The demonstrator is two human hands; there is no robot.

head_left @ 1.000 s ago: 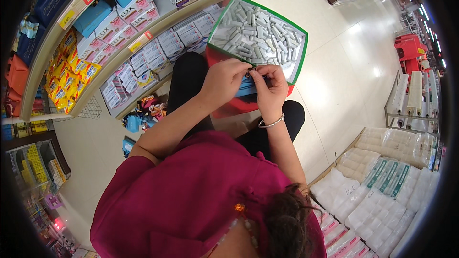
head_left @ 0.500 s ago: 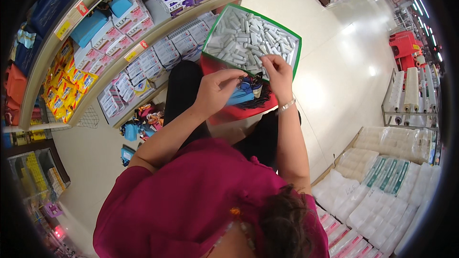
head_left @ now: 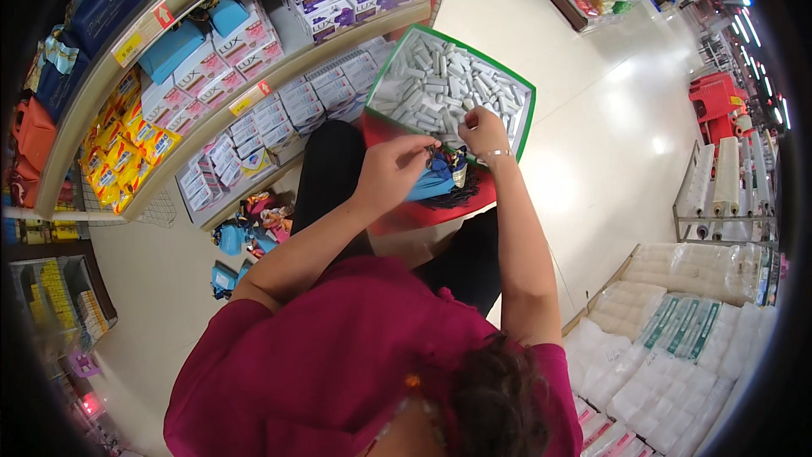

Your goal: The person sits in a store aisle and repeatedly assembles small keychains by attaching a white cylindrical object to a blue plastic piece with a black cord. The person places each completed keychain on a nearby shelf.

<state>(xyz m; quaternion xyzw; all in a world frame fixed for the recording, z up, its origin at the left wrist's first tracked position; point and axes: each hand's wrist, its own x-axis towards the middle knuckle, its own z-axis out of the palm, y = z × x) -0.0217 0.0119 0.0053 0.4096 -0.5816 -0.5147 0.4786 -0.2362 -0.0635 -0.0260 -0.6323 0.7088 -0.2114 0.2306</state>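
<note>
A green-rimmed box, full of small grey-white cylindrical pieces, sits in front of me on a red surface. Against its near side lies a blue pouch with a dark patterned top and black strands. My left hand is closed in a pinch at that patterned top, left of the pouch. My right hand is over the near right part of the box, fingers curled together beside the pieces. What its fingertips hold, if anything, is hidden.
To the left, curved shelves carry boxed soap and yellow packets. Blue and patterned pouches lie on the floor beside my left leg. White wrapped packs are stacked at right, with a rack of rolls beyond.
My right hand has lowered slightly towards the box's near side, and its fingers have curled in. My left hand remains at the pouch's top. The view has shifted a little.
</note>
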